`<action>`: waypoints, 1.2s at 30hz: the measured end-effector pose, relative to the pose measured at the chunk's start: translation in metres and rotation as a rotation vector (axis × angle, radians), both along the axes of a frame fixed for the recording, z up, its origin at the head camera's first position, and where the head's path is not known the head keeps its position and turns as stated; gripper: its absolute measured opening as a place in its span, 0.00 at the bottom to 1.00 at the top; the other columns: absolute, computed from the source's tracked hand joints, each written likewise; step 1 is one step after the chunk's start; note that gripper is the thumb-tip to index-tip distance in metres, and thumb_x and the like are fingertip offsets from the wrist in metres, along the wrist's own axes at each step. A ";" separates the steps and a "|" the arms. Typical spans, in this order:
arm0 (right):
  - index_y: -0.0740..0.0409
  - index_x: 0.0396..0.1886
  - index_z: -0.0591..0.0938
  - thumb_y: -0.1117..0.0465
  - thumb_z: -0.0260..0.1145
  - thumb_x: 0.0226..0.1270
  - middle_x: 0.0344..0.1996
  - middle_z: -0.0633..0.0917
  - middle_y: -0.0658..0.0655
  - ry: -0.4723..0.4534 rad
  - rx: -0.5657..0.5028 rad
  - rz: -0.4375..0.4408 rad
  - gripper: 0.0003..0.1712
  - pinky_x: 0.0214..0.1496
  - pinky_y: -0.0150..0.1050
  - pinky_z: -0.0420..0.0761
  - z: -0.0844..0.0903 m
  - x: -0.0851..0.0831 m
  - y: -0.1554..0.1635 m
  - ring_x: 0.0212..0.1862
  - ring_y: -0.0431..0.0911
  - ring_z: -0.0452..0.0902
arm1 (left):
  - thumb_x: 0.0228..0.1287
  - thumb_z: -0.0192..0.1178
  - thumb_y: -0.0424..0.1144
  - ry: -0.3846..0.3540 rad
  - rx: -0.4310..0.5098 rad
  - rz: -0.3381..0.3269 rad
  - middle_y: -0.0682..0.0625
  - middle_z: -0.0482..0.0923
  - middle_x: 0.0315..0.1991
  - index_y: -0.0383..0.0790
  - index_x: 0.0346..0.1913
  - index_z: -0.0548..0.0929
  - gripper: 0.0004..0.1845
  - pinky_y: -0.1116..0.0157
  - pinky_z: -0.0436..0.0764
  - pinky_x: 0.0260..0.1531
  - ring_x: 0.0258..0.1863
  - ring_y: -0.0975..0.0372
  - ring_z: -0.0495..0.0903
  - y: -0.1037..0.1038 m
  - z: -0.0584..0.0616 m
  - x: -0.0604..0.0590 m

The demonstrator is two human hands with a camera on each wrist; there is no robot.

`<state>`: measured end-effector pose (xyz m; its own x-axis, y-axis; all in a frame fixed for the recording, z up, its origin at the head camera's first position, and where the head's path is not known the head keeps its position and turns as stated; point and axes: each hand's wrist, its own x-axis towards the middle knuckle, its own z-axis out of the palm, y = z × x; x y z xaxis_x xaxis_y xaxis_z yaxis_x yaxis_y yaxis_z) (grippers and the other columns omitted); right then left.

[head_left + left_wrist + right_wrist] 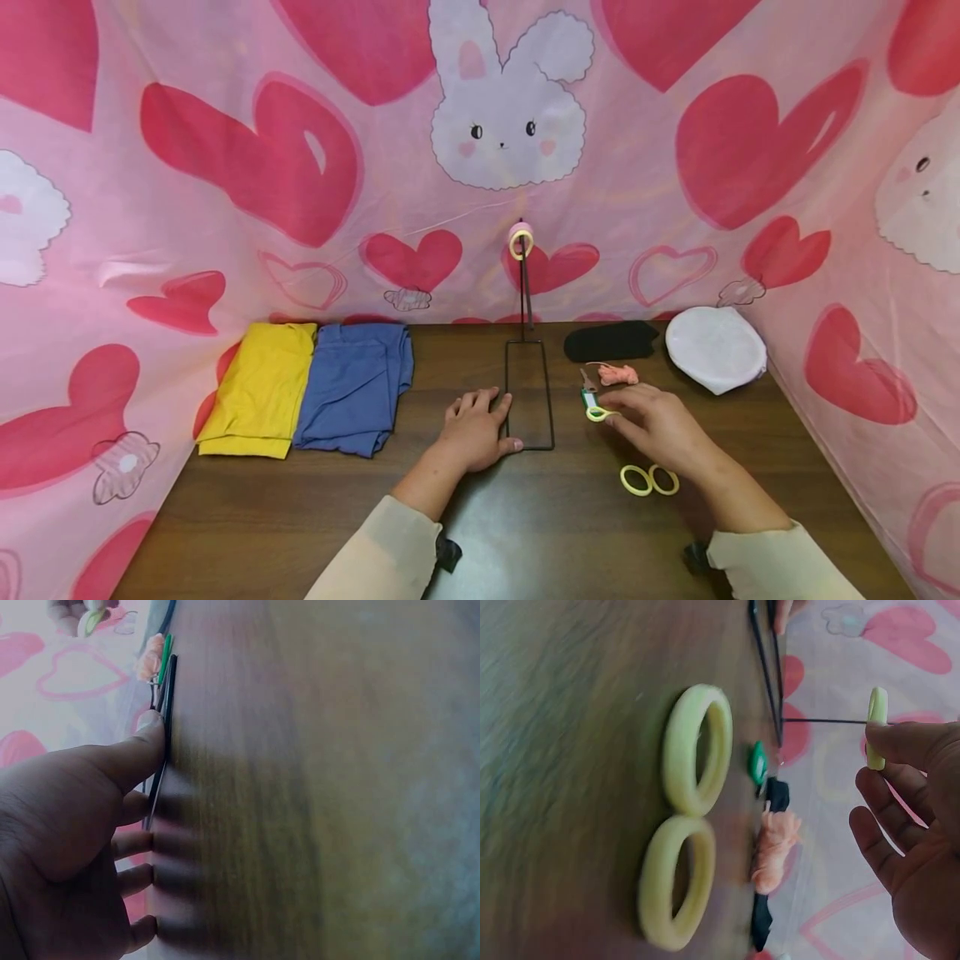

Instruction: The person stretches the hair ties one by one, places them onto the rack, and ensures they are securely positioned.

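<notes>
A black wire stand (pixel 522 292) has a flat rectangular base and a tall upright. Pink and yellow rings (pixel 521 228) hang near its top. My left hand (pixel 474 432) rests at the base's left side, fingers extended and thumb over the wire. Thumb and fingertip of my right hand (pixel 663 427) pinch a pale yellow ring (pixel 881 703), raised off the table right of the stand. Two more yellow rings (pixel 676 750) lie side by side on the table near my right wrist. In the head view, a key with a green tag (pixel 588 397) appears just beyond the held ring.
A coral cord bundle (pixel 618 375) lies beyond the right hand, before a black flat pouch (pixel 611 342) and a white round bag (pixel 715 348). Folded yellow cloth (pixel 258 387) and blue cloth (pixel 348 387) lie at the left. A patterned curtain (pixel 480 208) encloses the table.
</notes>
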<state>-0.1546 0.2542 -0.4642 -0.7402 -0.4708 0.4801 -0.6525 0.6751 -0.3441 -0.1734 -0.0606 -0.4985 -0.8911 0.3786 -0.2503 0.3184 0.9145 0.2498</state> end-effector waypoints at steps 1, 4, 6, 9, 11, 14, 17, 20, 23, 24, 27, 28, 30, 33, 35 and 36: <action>0.54 0.45 0.90 0.68 0.81 0.53 0.44 0.90 0.48 0.002 -0.006 0.005 0.18 0.50 0.41 0.81 0.002 0.000 -0.002 0.48 0.47 0.86 | 0.70 0.54 0.71 -0.001 0.001 0.000 0.50 0.51 0.83 0.56 0.84 0.57 0.46 0.40 0.56 0.73 0.80 0.47 0.51 0.000 0.000 0.000; 0.54 0.46 0.90 0.68 0.81 0.54 0.44 0.90 0.47 -0.007 -0.026 0.017 0.18 0.52 0.34 0.79 0.006 0.000 -0.007 0.49 0.46 0.86 | 0.70 0.54 0.71 -0.001 -0.002 -0.001 0.50 0.51 0.83 0.56 0.84 0.56 0.46 0.40 0.56 0.73 0.80 0.48 0.51 0.000 0.000 0.000; 0.53 0.46 0.90 0.68 0.81 0.55 0.44 0.90 0.46 -0.018 -0.037 0.020 0.18 0.52 0.28 0.79 0.009 0.000 -0.010 0.48 0.45 0.86 | 0.70 0.54 0.71 0.000 -0.004 -0.001 0.50 0.51 0.83 0.56 0.84 0.56 0.46 0.40 0.56 0.73 0.80 0.48 0.51 0.001 0.000 0.000; 0.55 0.47 0.90 0.68 0.82 0.54 0.44 0.90 0.46 -0.026 -0.060 0.027 0.19 0.53 0.21 0.76 0.014 0.000 -0.016 0.47 0.45 0.87 | 0.70 0.54 0.71 0.000 -0.003 0.001 0.50 0.51 0.83 0.56 0.84 0.56 0.46 0.40 0.55 0.73 0.80 0.47 0.51 0.000 -0.001 -0.001; 0.55 0.46 0.90 0.69 0.82 0.53 0.44 0.91 0.47 -0.014 -0.073 0.037 0.19 0.56 0.19 0.73 0.016 -0.001 -0.019 0.48 0.46 0.88 | 0.70 0.54 0.71 -0.001 -0.002 0.000 0.49 0.51 0.83 0.56 0.84 0.56 0.46 0.40 0.55 0.73 0.80 0.47 0.51 0.000 -0.001 -0.001; 0.56 0.46 0.90 0.69 0.82 0.52 0.44 0.91 0.48 0.015 -0.093 0.062 0.20 0.62 0.18 0.68 0.021 -0.001 -0.024 0.50 0.49 0.88 | 0.70 0.54 0.71 -0.003 -0.005 0.002 0.50 0.50 0.83 0.57 0.84 0.56 0.46 0.41 0.54 0.74 0.81 0.48 0.50 0.000 -0.002 -0.001; 0.55 0.45 0.90 0.70 0.82 0.50 0.43 0.91 0.48 0.051 -0.107 0.077 0.20 0.69 0.22 0.63 0.026 0.000 -0.028 0.53 0.53 0.87 | 0.70 0.54 0.71 -0.003 -0.008 0.003 0.50 0.50 0.83 0.57 0.84 0.56 0.46 0.41 0.54 0.74 0.81 0.48 0.50 0.000 -0.002 -0.001; 0.53 0.46 0.90 0.67 0.82 0.54 0.44 0.91 0.48 0.077 -0.123 0.088 0.18 0.72 0.27 0.62 0.033 0.001 -0.032 0.55 0.55 0.86 | 0.70 0.55 0.70 0.001 -0.005 0.005 0.49 0.51 0.83 0.56 0.84 0.57 0.46 0.41 0.54 0.74 0.80 0.48 0.51 0.001 0.000 0.000; 0.53 0.46 0.91 0.52 0.76 0.68 0.46 0.90 0.50 0.097 -0.148 0.102 0.13 0.69 0.28 0.68 0.041 0.002 -0.036 0.54 0.53 0.86 | 0.70 0.56 0.70 0.000 -0.007 0.010 0.49 0.51 0.83 0.56 0.84 0.57 0.46 0.40 0.54 0.74 0.80 0.47 0.52 0.001 0.001 0.000; 0.53 0.47 0.91 0.47 0.72 0.72 0.46 0.90 0.51 0.100 -0.161 0.108 0.16 0.66 0.27 0.71 0.044 0.002 -0.038 0.53 0.52 0.86 | 0.70 0.56 0.70 -0.001 -0.009 0.011 0.49 0.51 0.83 0.56 0.84 0.57 0.46 0.40 0.54 0.74 0.80 0.47 0.52 0.002 0.001 0.001; 0.54 0.47 0.91 0.38 0.61 0.76 0.45 0.90 0.51 0.110 -0.196 0.120 0.26 0.58 0.23 0.75 0.052 0.002 -0.043 0.48 0.47 0.87 | 0.70 0.55 0.70 -0.006 -0.011 0.011 0.49 0.51 0.83 0.56 0.84 0.56 0.45 0.41 0.54 0.74 0.80 0.48 0.51 0.002 0.001 0.000; 0.54 0.47 0.91 0.38 0.60 0.76 0.45 0.90 0.51 0.122 -0.205 0.126 0.27 0.56 0.23 0.77 0.055 0.002 -0.045 0.46 0.45 0.87 | 0.70 0.55 0.70 -0.006 -0.008 0.011 0.49 0.51 0.83 0.56 0.84 0.56 0.45 0.41 0.53 0.74 0.80 0.48 0.51 0.002 0.001 0.000; 0.54 0.47 0.91 0.39 0.61 0.76 0.44 0.90 0.49 0.136 -0.223 0.141 0.25 0.53 0.23 0.78 0.061 0.003 -0.049 0.44 0.43 0.86 | 0.70 0.55 0.69 -0.006 -0.005 0.009 0.49 0.51 0.83 0.56 0.84 0.56 0.45 0.41 0.53 0.74 0.80 0.48 0.51 0.002 0.001 0.000; 0.55 0.48 0.90 0.42 0.62 0.77 0.44 0.90 0.47 0.166 -0.244 0.173 0.23 0.48 0.25 0.80 0.071 0.004 -0.055 0.42 0.40 0.85 | 0.70 0.56 0.69 0.002 -0.001 0.009 0.49 0.52 0.83 0.55 0.84 0.58 0.45 0.41 0.54 0.74 0.80 0.48 0.52 0.002 0.001 0.000; 0.56 0.48 0.90 0.43 0.63 0.77 0.43 0.90 0.48 0.184 -0.257 0.194 0.22 0.47 0.26 0.81 0.077 0.005 -0.060 0.40 0.40 0.84 | 0.70 0.56 0.69 0.006 -0.002 0.009 0.49 0.52 0.82 0.55 0.83 0.58 0.45 0.40 0.55 0.73 0.79 0.47 0.52 0.002 0.002 0.001; 0.56 0.48 0.90 0.44 0.63 0.77 0.43 0.90 0.48 0.192 -0.265 0.202 0.22 0.46 0.26 0.81 0.079 0.005 -0.062 0.40 0.40 0.84 | 0.70 0.56 0.69 0.009 -0.002 0.009 0.48 0.52 0.82 0.55 0.83 0.58 0.45 0.40 0.55 0.73 0.79 0.47 0.53 0.002 0.002 0.001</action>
